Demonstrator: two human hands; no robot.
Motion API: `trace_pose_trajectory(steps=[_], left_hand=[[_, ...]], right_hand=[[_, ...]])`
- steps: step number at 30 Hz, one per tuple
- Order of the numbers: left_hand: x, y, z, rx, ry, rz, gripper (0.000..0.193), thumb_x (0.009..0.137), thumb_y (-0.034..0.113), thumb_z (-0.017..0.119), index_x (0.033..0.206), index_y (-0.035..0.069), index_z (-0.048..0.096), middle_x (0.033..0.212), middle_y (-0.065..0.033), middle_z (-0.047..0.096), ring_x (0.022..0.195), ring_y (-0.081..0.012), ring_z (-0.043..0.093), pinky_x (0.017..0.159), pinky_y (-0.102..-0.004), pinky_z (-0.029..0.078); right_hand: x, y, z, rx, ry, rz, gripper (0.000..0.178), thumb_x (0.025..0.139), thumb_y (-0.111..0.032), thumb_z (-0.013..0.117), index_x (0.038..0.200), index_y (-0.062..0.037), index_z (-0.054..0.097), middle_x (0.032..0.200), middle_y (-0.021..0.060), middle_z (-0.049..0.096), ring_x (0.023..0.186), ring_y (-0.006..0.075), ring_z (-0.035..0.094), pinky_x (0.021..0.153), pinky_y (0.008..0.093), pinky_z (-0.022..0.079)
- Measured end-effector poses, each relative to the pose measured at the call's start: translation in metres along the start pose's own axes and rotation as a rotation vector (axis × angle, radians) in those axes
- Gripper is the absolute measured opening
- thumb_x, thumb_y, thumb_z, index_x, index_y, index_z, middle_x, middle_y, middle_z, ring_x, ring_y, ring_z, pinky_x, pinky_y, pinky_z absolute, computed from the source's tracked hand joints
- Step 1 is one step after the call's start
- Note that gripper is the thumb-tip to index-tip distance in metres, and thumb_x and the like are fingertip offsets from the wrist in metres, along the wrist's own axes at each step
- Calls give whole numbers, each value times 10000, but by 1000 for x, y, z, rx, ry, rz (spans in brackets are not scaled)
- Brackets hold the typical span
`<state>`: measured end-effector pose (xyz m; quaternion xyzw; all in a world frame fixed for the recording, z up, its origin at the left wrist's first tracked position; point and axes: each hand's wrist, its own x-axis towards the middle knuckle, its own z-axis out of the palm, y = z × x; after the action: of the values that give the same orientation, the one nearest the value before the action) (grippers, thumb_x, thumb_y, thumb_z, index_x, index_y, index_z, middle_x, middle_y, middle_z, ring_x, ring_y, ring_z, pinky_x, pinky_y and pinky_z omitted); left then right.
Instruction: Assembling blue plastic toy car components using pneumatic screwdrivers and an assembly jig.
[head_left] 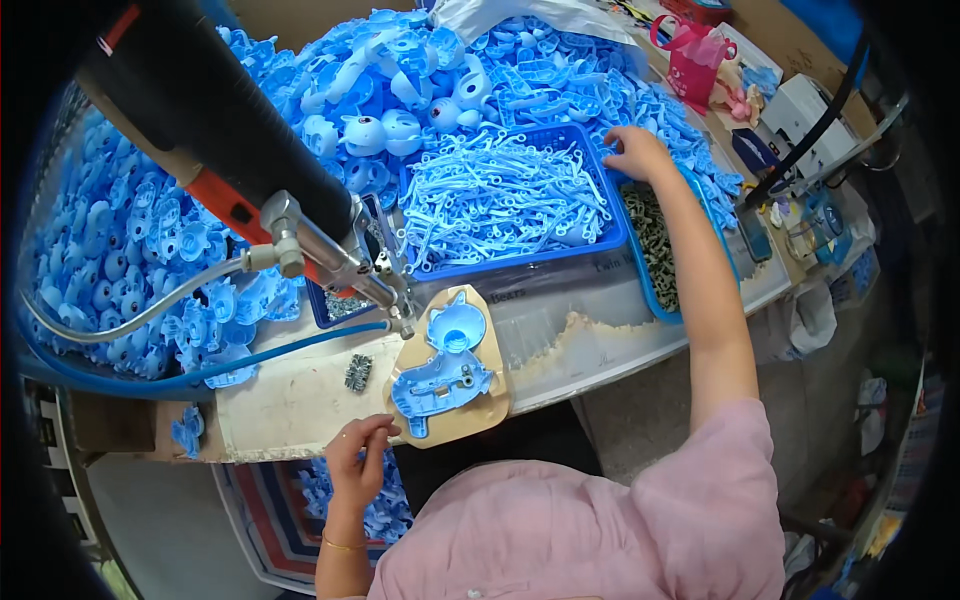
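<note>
Clearly, in the head view, the blue shell [440, 385] lies on the wooden block [490, 400] at the near edge of the counter [285, 400]. It is ahead and to the right of the left hand [358, 460], which is the nearer one; its long axis runs away from the body, the far end leaning right. The left hand is loosely bent, with a gap at the thumb and no thing visible in it. The right hand [635, 155] is well apart, at the right rim of the blue basket [520, 262] with small rods [500, 195]; its fingers are curved (whether they pinch something, I cannot tell). The hanging screwdriver [230, 130] covers part of the pile [110, 235] and of a small tray, and the right forearm hides some dark pieces [650, 235].
</note>
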<state>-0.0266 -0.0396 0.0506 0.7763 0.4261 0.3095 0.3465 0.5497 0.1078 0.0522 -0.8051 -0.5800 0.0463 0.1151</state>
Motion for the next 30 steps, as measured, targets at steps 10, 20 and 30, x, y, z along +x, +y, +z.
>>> trace_pose_trajectory(steps=[10,20,30], left_hand=[[20,20,24,-12,-88,28,161,941,-13,595,1057,16,702,886,-99,727,706,-150,659,647,-266,514],[41,10,23,367,-155,319,307,824,181,746,1105,83,668,1197,-111,647,1057,-346,591,919,-433,482],[34,-12,47,358,-169,408,252,844,148,730,1053,67,617,1417,-162,513,1263,-392,482,1061,-470,418]], right_hand=[[49,-54,11,6,501,-254,169,836,-124,670,1001,-135,707,1078,108,646,1035,334,629,830,442,539],[9,-82,-38,46,236,-495,114,909,-125,630,942,-16,623,861,141,640,803,244,633,703,344,493],[-265,-184,-22,773,-546,-439,174,868,-35,683,1037,-1,700,1015,87,676,889,180,660,719,281,517]])
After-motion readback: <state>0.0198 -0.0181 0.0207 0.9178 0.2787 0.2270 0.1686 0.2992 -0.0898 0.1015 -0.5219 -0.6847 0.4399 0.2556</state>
